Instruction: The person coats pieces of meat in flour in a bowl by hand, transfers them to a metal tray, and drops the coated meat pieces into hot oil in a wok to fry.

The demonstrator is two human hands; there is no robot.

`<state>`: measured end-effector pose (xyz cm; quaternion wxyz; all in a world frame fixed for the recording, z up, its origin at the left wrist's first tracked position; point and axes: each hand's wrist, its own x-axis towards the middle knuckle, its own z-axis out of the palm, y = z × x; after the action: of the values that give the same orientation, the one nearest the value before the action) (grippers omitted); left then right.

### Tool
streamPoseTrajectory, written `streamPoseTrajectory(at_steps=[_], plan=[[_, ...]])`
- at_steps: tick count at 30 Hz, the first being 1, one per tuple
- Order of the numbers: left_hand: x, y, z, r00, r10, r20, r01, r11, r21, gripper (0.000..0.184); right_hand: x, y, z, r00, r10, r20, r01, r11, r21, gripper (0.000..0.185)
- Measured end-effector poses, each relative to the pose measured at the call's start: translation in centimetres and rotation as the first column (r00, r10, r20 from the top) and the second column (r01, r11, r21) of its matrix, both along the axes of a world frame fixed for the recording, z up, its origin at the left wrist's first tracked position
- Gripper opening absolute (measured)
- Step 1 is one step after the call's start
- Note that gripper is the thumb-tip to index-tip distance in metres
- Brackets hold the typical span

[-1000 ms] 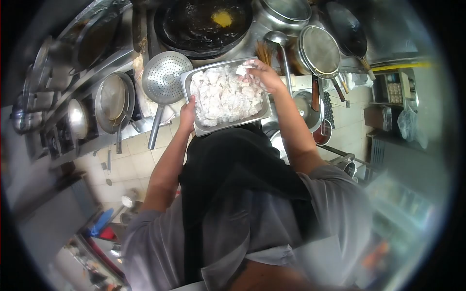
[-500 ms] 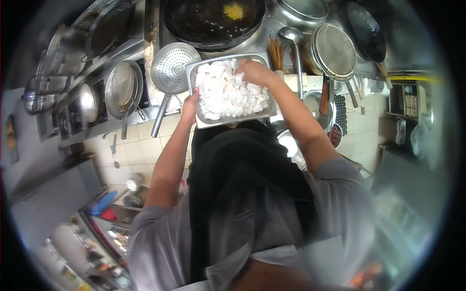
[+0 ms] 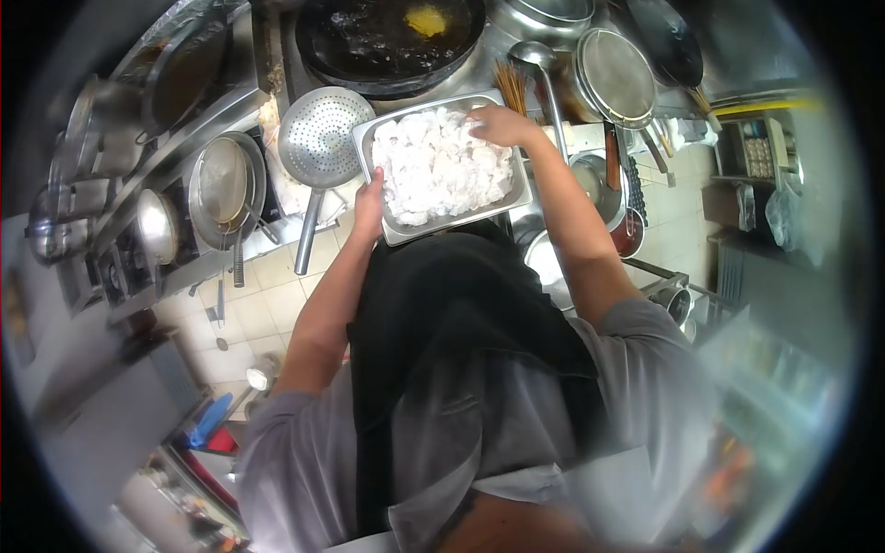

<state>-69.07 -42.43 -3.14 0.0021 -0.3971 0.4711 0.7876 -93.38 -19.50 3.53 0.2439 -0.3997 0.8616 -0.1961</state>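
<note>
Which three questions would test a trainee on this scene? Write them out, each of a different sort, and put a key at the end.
1. Fill in the blank: the perforated skimmer is on the person's ____ side of the metal tray.
2. Multiple choice: what colour is the patch inside the large dark wok?
A) green
B) yellow
C) red
3. True or false: the left hand grips the skimmer's handle, while the right hand is at the white pieces.

Key:
1. left
2. B
3. False: the left hand holds the side of the tray.
</note>
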Motion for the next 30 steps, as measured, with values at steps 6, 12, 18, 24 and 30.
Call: streamPoseTrajectory(at_steps=[6, 12, 18, 24, 30], plan=[[-0.1, -0.7, -3.1, 1.000, -0.009, -0.021, 0.009, 1.000, -0.006, 0.059, 3.4, 1.1, 4.3, 0.383, -0.338, 0.860, 0.727, 0.684, -0.055, 0.046], [-0.4, -0.2, 0.1, 0.999, -0.016, -0.042, 0.016, 1.000, -0.016, 0.056, 4.2, 1.6, 1.4, 0.202, -0.177, 0.963, 0.754, 0.655, -0.038, 0.028], [-0.4, -1.0, -1.6, 0.996, -0.021, -0.088, 0.025, 0.998, 0.054, 0.058, 4.7, 0.3, 3.2, 0.888, -0.410, 0.208, 0.430, 0.901, -0.058, 0.025], [-0.2, -1.1, -2.1, 0.995, -0.053, -0.082, 0.053, 0.999, -0.008, 0.064, 7.0, -1.9, 5.7, 0.998, 0.016, -0.054, -0.026, 0.980, -0.195, 0.023], [-0.2, -0.7, -0.9, 0.997, -0.045, -0.060, 0.042, 0.998, -0.047, 0.065, 9.8, -4.8, 4.7, 0.904, 0.353, -0.241, -0.344, 0.935, 0.081, 0.025]])
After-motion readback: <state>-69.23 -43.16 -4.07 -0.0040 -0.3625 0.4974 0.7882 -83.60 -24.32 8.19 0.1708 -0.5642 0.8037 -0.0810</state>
